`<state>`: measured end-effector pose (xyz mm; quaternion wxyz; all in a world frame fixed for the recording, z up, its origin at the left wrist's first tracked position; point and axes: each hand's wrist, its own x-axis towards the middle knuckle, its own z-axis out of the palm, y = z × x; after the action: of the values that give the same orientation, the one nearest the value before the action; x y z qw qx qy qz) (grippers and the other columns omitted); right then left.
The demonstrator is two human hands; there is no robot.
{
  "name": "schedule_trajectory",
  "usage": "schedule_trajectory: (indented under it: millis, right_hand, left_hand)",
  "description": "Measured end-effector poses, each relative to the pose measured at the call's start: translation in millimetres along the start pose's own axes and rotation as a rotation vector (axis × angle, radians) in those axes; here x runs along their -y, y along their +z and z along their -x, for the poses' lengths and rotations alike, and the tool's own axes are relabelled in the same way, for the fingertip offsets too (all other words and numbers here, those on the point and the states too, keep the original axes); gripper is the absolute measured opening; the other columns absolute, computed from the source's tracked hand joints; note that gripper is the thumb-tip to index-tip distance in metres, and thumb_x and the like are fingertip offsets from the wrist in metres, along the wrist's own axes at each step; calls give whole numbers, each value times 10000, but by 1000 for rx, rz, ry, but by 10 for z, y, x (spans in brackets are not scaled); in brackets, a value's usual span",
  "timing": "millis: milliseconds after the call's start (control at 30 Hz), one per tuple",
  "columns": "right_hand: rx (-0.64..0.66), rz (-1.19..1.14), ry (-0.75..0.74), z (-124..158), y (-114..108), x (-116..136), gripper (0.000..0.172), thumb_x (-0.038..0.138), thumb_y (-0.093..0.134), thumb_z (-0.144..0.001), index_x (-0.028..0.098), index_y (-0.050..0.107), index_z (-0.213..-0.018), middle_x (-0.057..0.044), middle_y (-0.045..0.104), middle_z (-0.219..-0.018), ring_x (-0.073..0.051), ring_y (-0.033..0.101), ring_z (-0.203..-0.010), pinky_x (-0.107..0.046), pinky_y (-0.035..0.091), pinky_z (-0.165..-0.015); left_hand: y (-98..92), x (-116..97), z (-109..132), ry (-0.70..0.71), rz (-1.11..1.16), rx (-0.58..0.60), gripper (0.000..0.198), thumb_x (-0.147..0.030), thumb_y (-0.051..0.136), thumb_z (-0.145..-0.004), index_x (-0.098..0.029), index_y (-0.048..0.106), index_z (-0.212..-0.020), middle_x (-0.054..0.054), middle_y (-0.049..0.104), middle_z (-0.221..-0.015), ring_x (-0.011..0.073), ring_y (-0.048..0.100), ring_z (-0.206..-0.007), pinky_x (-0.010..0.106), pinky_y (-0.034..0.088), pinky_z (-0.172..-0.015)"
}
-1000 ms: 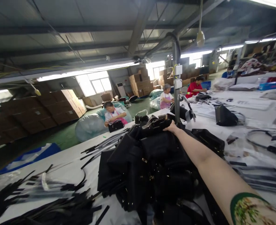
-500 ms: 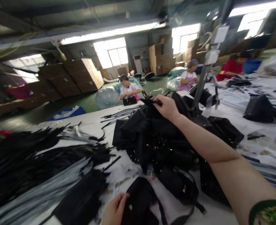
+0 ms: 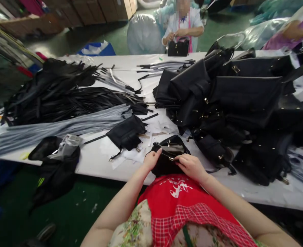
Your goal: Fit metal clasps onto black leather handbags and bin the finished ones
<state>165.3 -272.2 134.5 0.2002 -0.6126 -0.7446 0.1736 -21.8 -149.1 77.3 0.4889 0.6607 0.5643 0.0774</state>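
A small black handbag (image 3: 161, 165) with gold-coloured metal fittings stands at the table's near edge, against the red apron. Its top gapes apart, and a lighter lining shows inside. My left hand (image 3: 151, 160) grips the left end of the bag's upper rim, thumb on top. On the right, my right hand (image 3: 192, 167) has its fingers closed on the same rim, close to a gold metal piece. Both hands' undersides are hidden. Just left of them lies another black bag (image 3: 127, 133) with a strap, on paper scraps.
Many black bags (image 3: 246, 92) are heaped on the right. Bundles of black straps (image 3: 89, 103) and grey strips (image 3: 61, 128) cover the left. A black jacket-like cloth (image 3: 56, 168) hangs over the near edge. Across the white table (image 3: 97, 164), a co-worker (image 3: 183, 27) handles a black handbag.
My right hand has come back from the top of the bag heap to the small handbag. My left hand now holds that bag's rim. The view has tilted down.
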Motion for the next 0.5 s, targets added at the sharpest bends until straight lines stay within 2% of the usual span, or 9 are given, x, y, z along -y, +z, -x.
schedule_trajectory:
  millis: [67,133,233,300,333,367,433,500]
  right_hand:
    - [87,15,13,50,70,53,198,269,462,-927,202,648,-915,-97,690,-991,-217,621,-898,-329,480,-799]
    - [197,-64,16,70,20,97,175,300,501,-906,202,646,-895,-88,685,-930,-207,613,-881,-315,478,-793]
    - [455,-430,51,-11,-64,75,211,395,589,-840,192,646,-836,-73,674,-992,-192,611,-914,-292,484,-801]
    - [625,-754,214,-169,-18,-23,333,464,517,-865,168,656,-806,-89,664,-1066,-192,619,-948,-281,497,-783]
    - [663,-889,346,-279,48,-90,383,468,455,-891,156,662,-812,-100,669,-1057,-193,631,-929,-280,507,-757]
    - [649,-980,493,-403,141,-161,407,451,404,-911,146,662,-830,-106,681,-999,-187,647,-863,-277,514,-713]
    - [525,-1041,719,-667,381,-291,346,391,415,-906,140,648,-856,-80,683,-800,-150,628,-646,-251,502,-600]
    - [398,-1018,786,-904,633,-366,194,321,550,-838,145,629,-820,-24,632,-644,-109,543,-504,-215,459,-526]
  left_hand:
    - [61,95,-14,-34,-50,46,626,-787,344,-749,-210,472,-543,4,534,-522,165,523,-539,280,386,-550]
    - [95,145,-36,-55,-95,73,605,-790,419,-711,-209,491,-558,14,558,-541,174,533,-542,286,377,-550]
    - [102,188,-56,-61,-159,99,546,-736,608,-611,-209,505,-516,33,568,-534,203,560,-571,297,370,-561]
    - [82,217,-45,-64,-187,85,540,-719,607,-630,-208,507,-485,55,576,-536,227,586,-618,306,378,-587]
    - [65,235,-33,-70,-195,63,550,-726,567,-665,-207,517,-490,68,586,-551,237,599,-648,310,385,-603]
    - [44,256,-19,-78,-200,35,562,-733,515,-702,-203,535,-516,79,601,-576,247,611,-680,315,394,-621]
    - [-7,306,5,-98,-200,-32,566,-721,442,-763,-190,588,-632,103,640,-669,266,629,-762,327,414,-674]
    - [-56,362,16,-125,-186,-89,533,-659,420,-817,-164,620,-824,136,674,-819,282,636,-869,343,427,-750]
